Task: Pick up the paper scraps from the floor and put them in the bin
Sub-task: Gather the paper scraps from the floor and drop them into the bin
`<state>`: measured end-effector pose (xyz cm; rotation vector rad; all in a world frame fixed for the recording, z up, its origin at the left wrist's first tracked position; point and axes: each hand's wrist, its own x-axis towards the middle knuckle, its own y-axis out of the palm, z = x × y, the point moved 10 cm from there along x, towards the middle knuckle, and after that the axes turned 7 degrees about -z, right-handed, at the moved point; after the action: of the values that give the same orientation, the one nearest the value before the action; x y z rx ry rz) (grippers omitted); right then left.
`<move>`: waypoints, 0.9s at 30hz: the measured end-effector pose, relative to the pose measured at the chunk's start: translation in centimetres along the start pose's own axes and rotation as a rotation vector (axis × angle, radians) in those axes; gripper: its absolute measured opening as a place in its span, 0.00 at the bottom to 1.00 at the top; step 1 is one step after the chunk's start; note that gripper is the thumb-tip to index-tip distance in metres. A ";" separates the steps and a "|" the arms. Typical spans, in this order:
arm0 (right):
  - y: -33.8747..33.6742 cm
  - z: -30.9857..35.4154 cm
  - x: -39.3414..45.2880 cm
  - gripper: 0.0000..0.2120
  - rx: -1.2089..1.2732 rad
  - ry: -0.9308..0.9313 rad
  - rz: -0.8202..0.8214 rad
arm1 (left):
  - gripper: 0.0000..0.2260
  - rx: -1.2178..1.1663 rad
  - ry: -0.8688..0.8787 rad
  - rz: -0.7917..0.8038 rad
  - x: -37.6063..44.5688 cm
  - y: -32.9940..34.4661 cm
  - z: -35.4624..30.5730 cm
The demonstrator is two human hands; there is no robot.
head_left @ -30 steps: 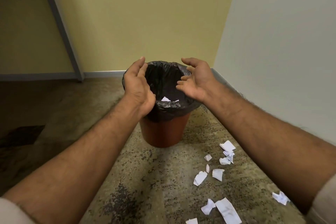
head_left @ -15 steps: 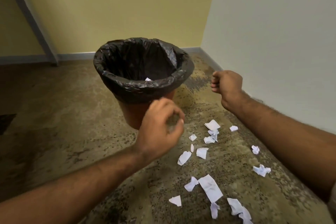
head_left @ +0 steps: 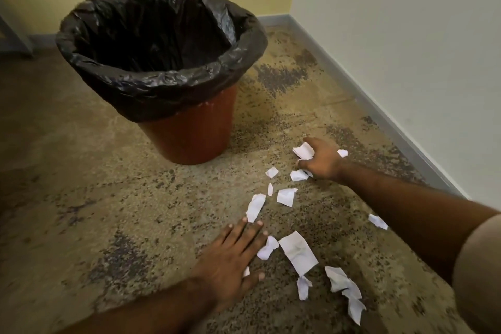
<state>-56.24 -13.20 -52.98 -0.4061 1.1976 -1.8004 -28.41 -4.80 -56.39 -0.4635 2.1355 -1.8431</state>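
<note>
Bare room corner: skirting (head_left: 352, 84), speckled floor (head_left: 81, 198)

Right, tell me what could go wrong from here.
1. The left hand lies flat among thin scraps; one scrap sits half under it and may be hard to pinch up off the floor.
2. The right hand grips one scrap while others lie loose around it; grabbing more could spill some on the way to the bin.
</note>
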 end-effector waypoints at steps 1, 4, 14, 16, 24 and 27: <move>0.6 -0.4 0.3 0.38 -0.025 -0.006 0.009 | 0.30 -0.007 0.001 -0.030 0.1 0.1 0.0; 2.6 -1.0 0.0 0.38 -0.111 -0.047 0.082 | 0.31 -0.064 -0.048 -0.052 1.1 0.7 1.1; 7.1 4.5 -9.9 0.29 -0.204 -0.649 0.197 | 0.45 -0.140 -0.139 -0.077 8.5 0.6 4.5; 6.9 5.0 -12.0 0.25 -0.200 -0.769 0.196 | 0.49 -0.176 -0.119 -0.024 9.9 0.6 4.5; -1.1 -2.0 -6.2 0.26 -0.124 -0.438 -0.125 | 0.27 -0.248 0.033 -0.022 9.9 0.7 1.6; -3.7 -7.4 -1.8 0.34 -0.189 -0.137 -0.145 | 0.23 -0.269 0.047 -0.107 9.0 -0.3 1.0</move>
<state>-62.16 -7.10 -53.00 -0.7301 1.2730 -1.7546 -36.12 -9.49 -56.33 -0.6090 2.4482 -1.6385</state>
